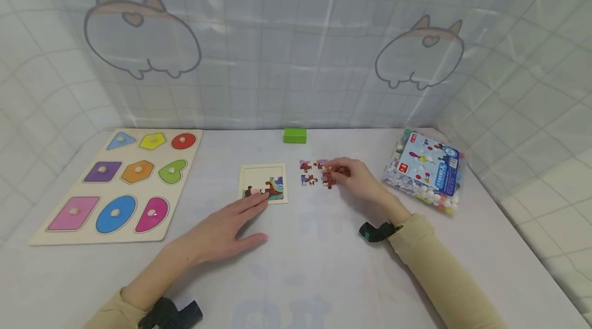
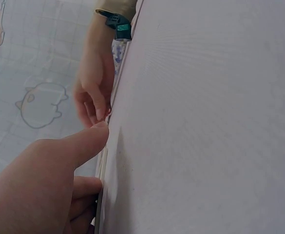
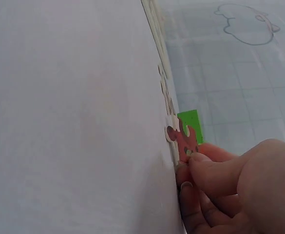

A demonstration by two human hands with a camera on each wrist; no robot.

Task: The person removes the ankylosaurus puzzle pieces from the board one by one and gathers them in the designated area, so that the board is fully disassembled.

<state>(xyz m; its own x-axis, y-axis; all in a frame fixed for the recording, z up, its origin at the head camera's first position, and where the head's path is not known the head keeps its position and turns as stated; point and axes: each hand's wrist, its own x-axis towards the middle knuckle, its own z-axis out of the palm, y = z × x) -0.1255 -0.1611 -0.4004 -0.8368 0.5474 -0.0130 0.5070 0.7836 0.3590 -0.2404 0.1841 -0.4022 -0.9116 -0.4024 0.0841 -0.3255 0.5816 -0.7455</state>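
Observation:
A small wooden puzzle tray (image 1: 242, 179) lies mid-table, with a few joined pieces (image 1: 276, 189) along its bottom and right side. My left hand (image 1: 219, 231) rests its outstretched fingers over the tray's lower edge, covering part of those pieces. To the tray's right lie several loose jigsaw pieces (image 1: 309, 180), printed in brown, purple and blue. My right hand (image 1: 356, 179) is at the right side of this group. In the right wrist view its thumb and forefinger pinch a reddish-brown jigsaw piece (image 3: 183, 139), tilted up from the table.
A wooden shape board (image 1: 178, 190) with knobbed pieces lies on the left. Behind the loose pieces stands a green block (image 1: 295, 136). A clear bag of colourful beads (image 1: 423, 169) with a printed label lies on the right, close to my right forearm. Tile-patterned sheeting (image 1: 287, 61) rises behind the table.

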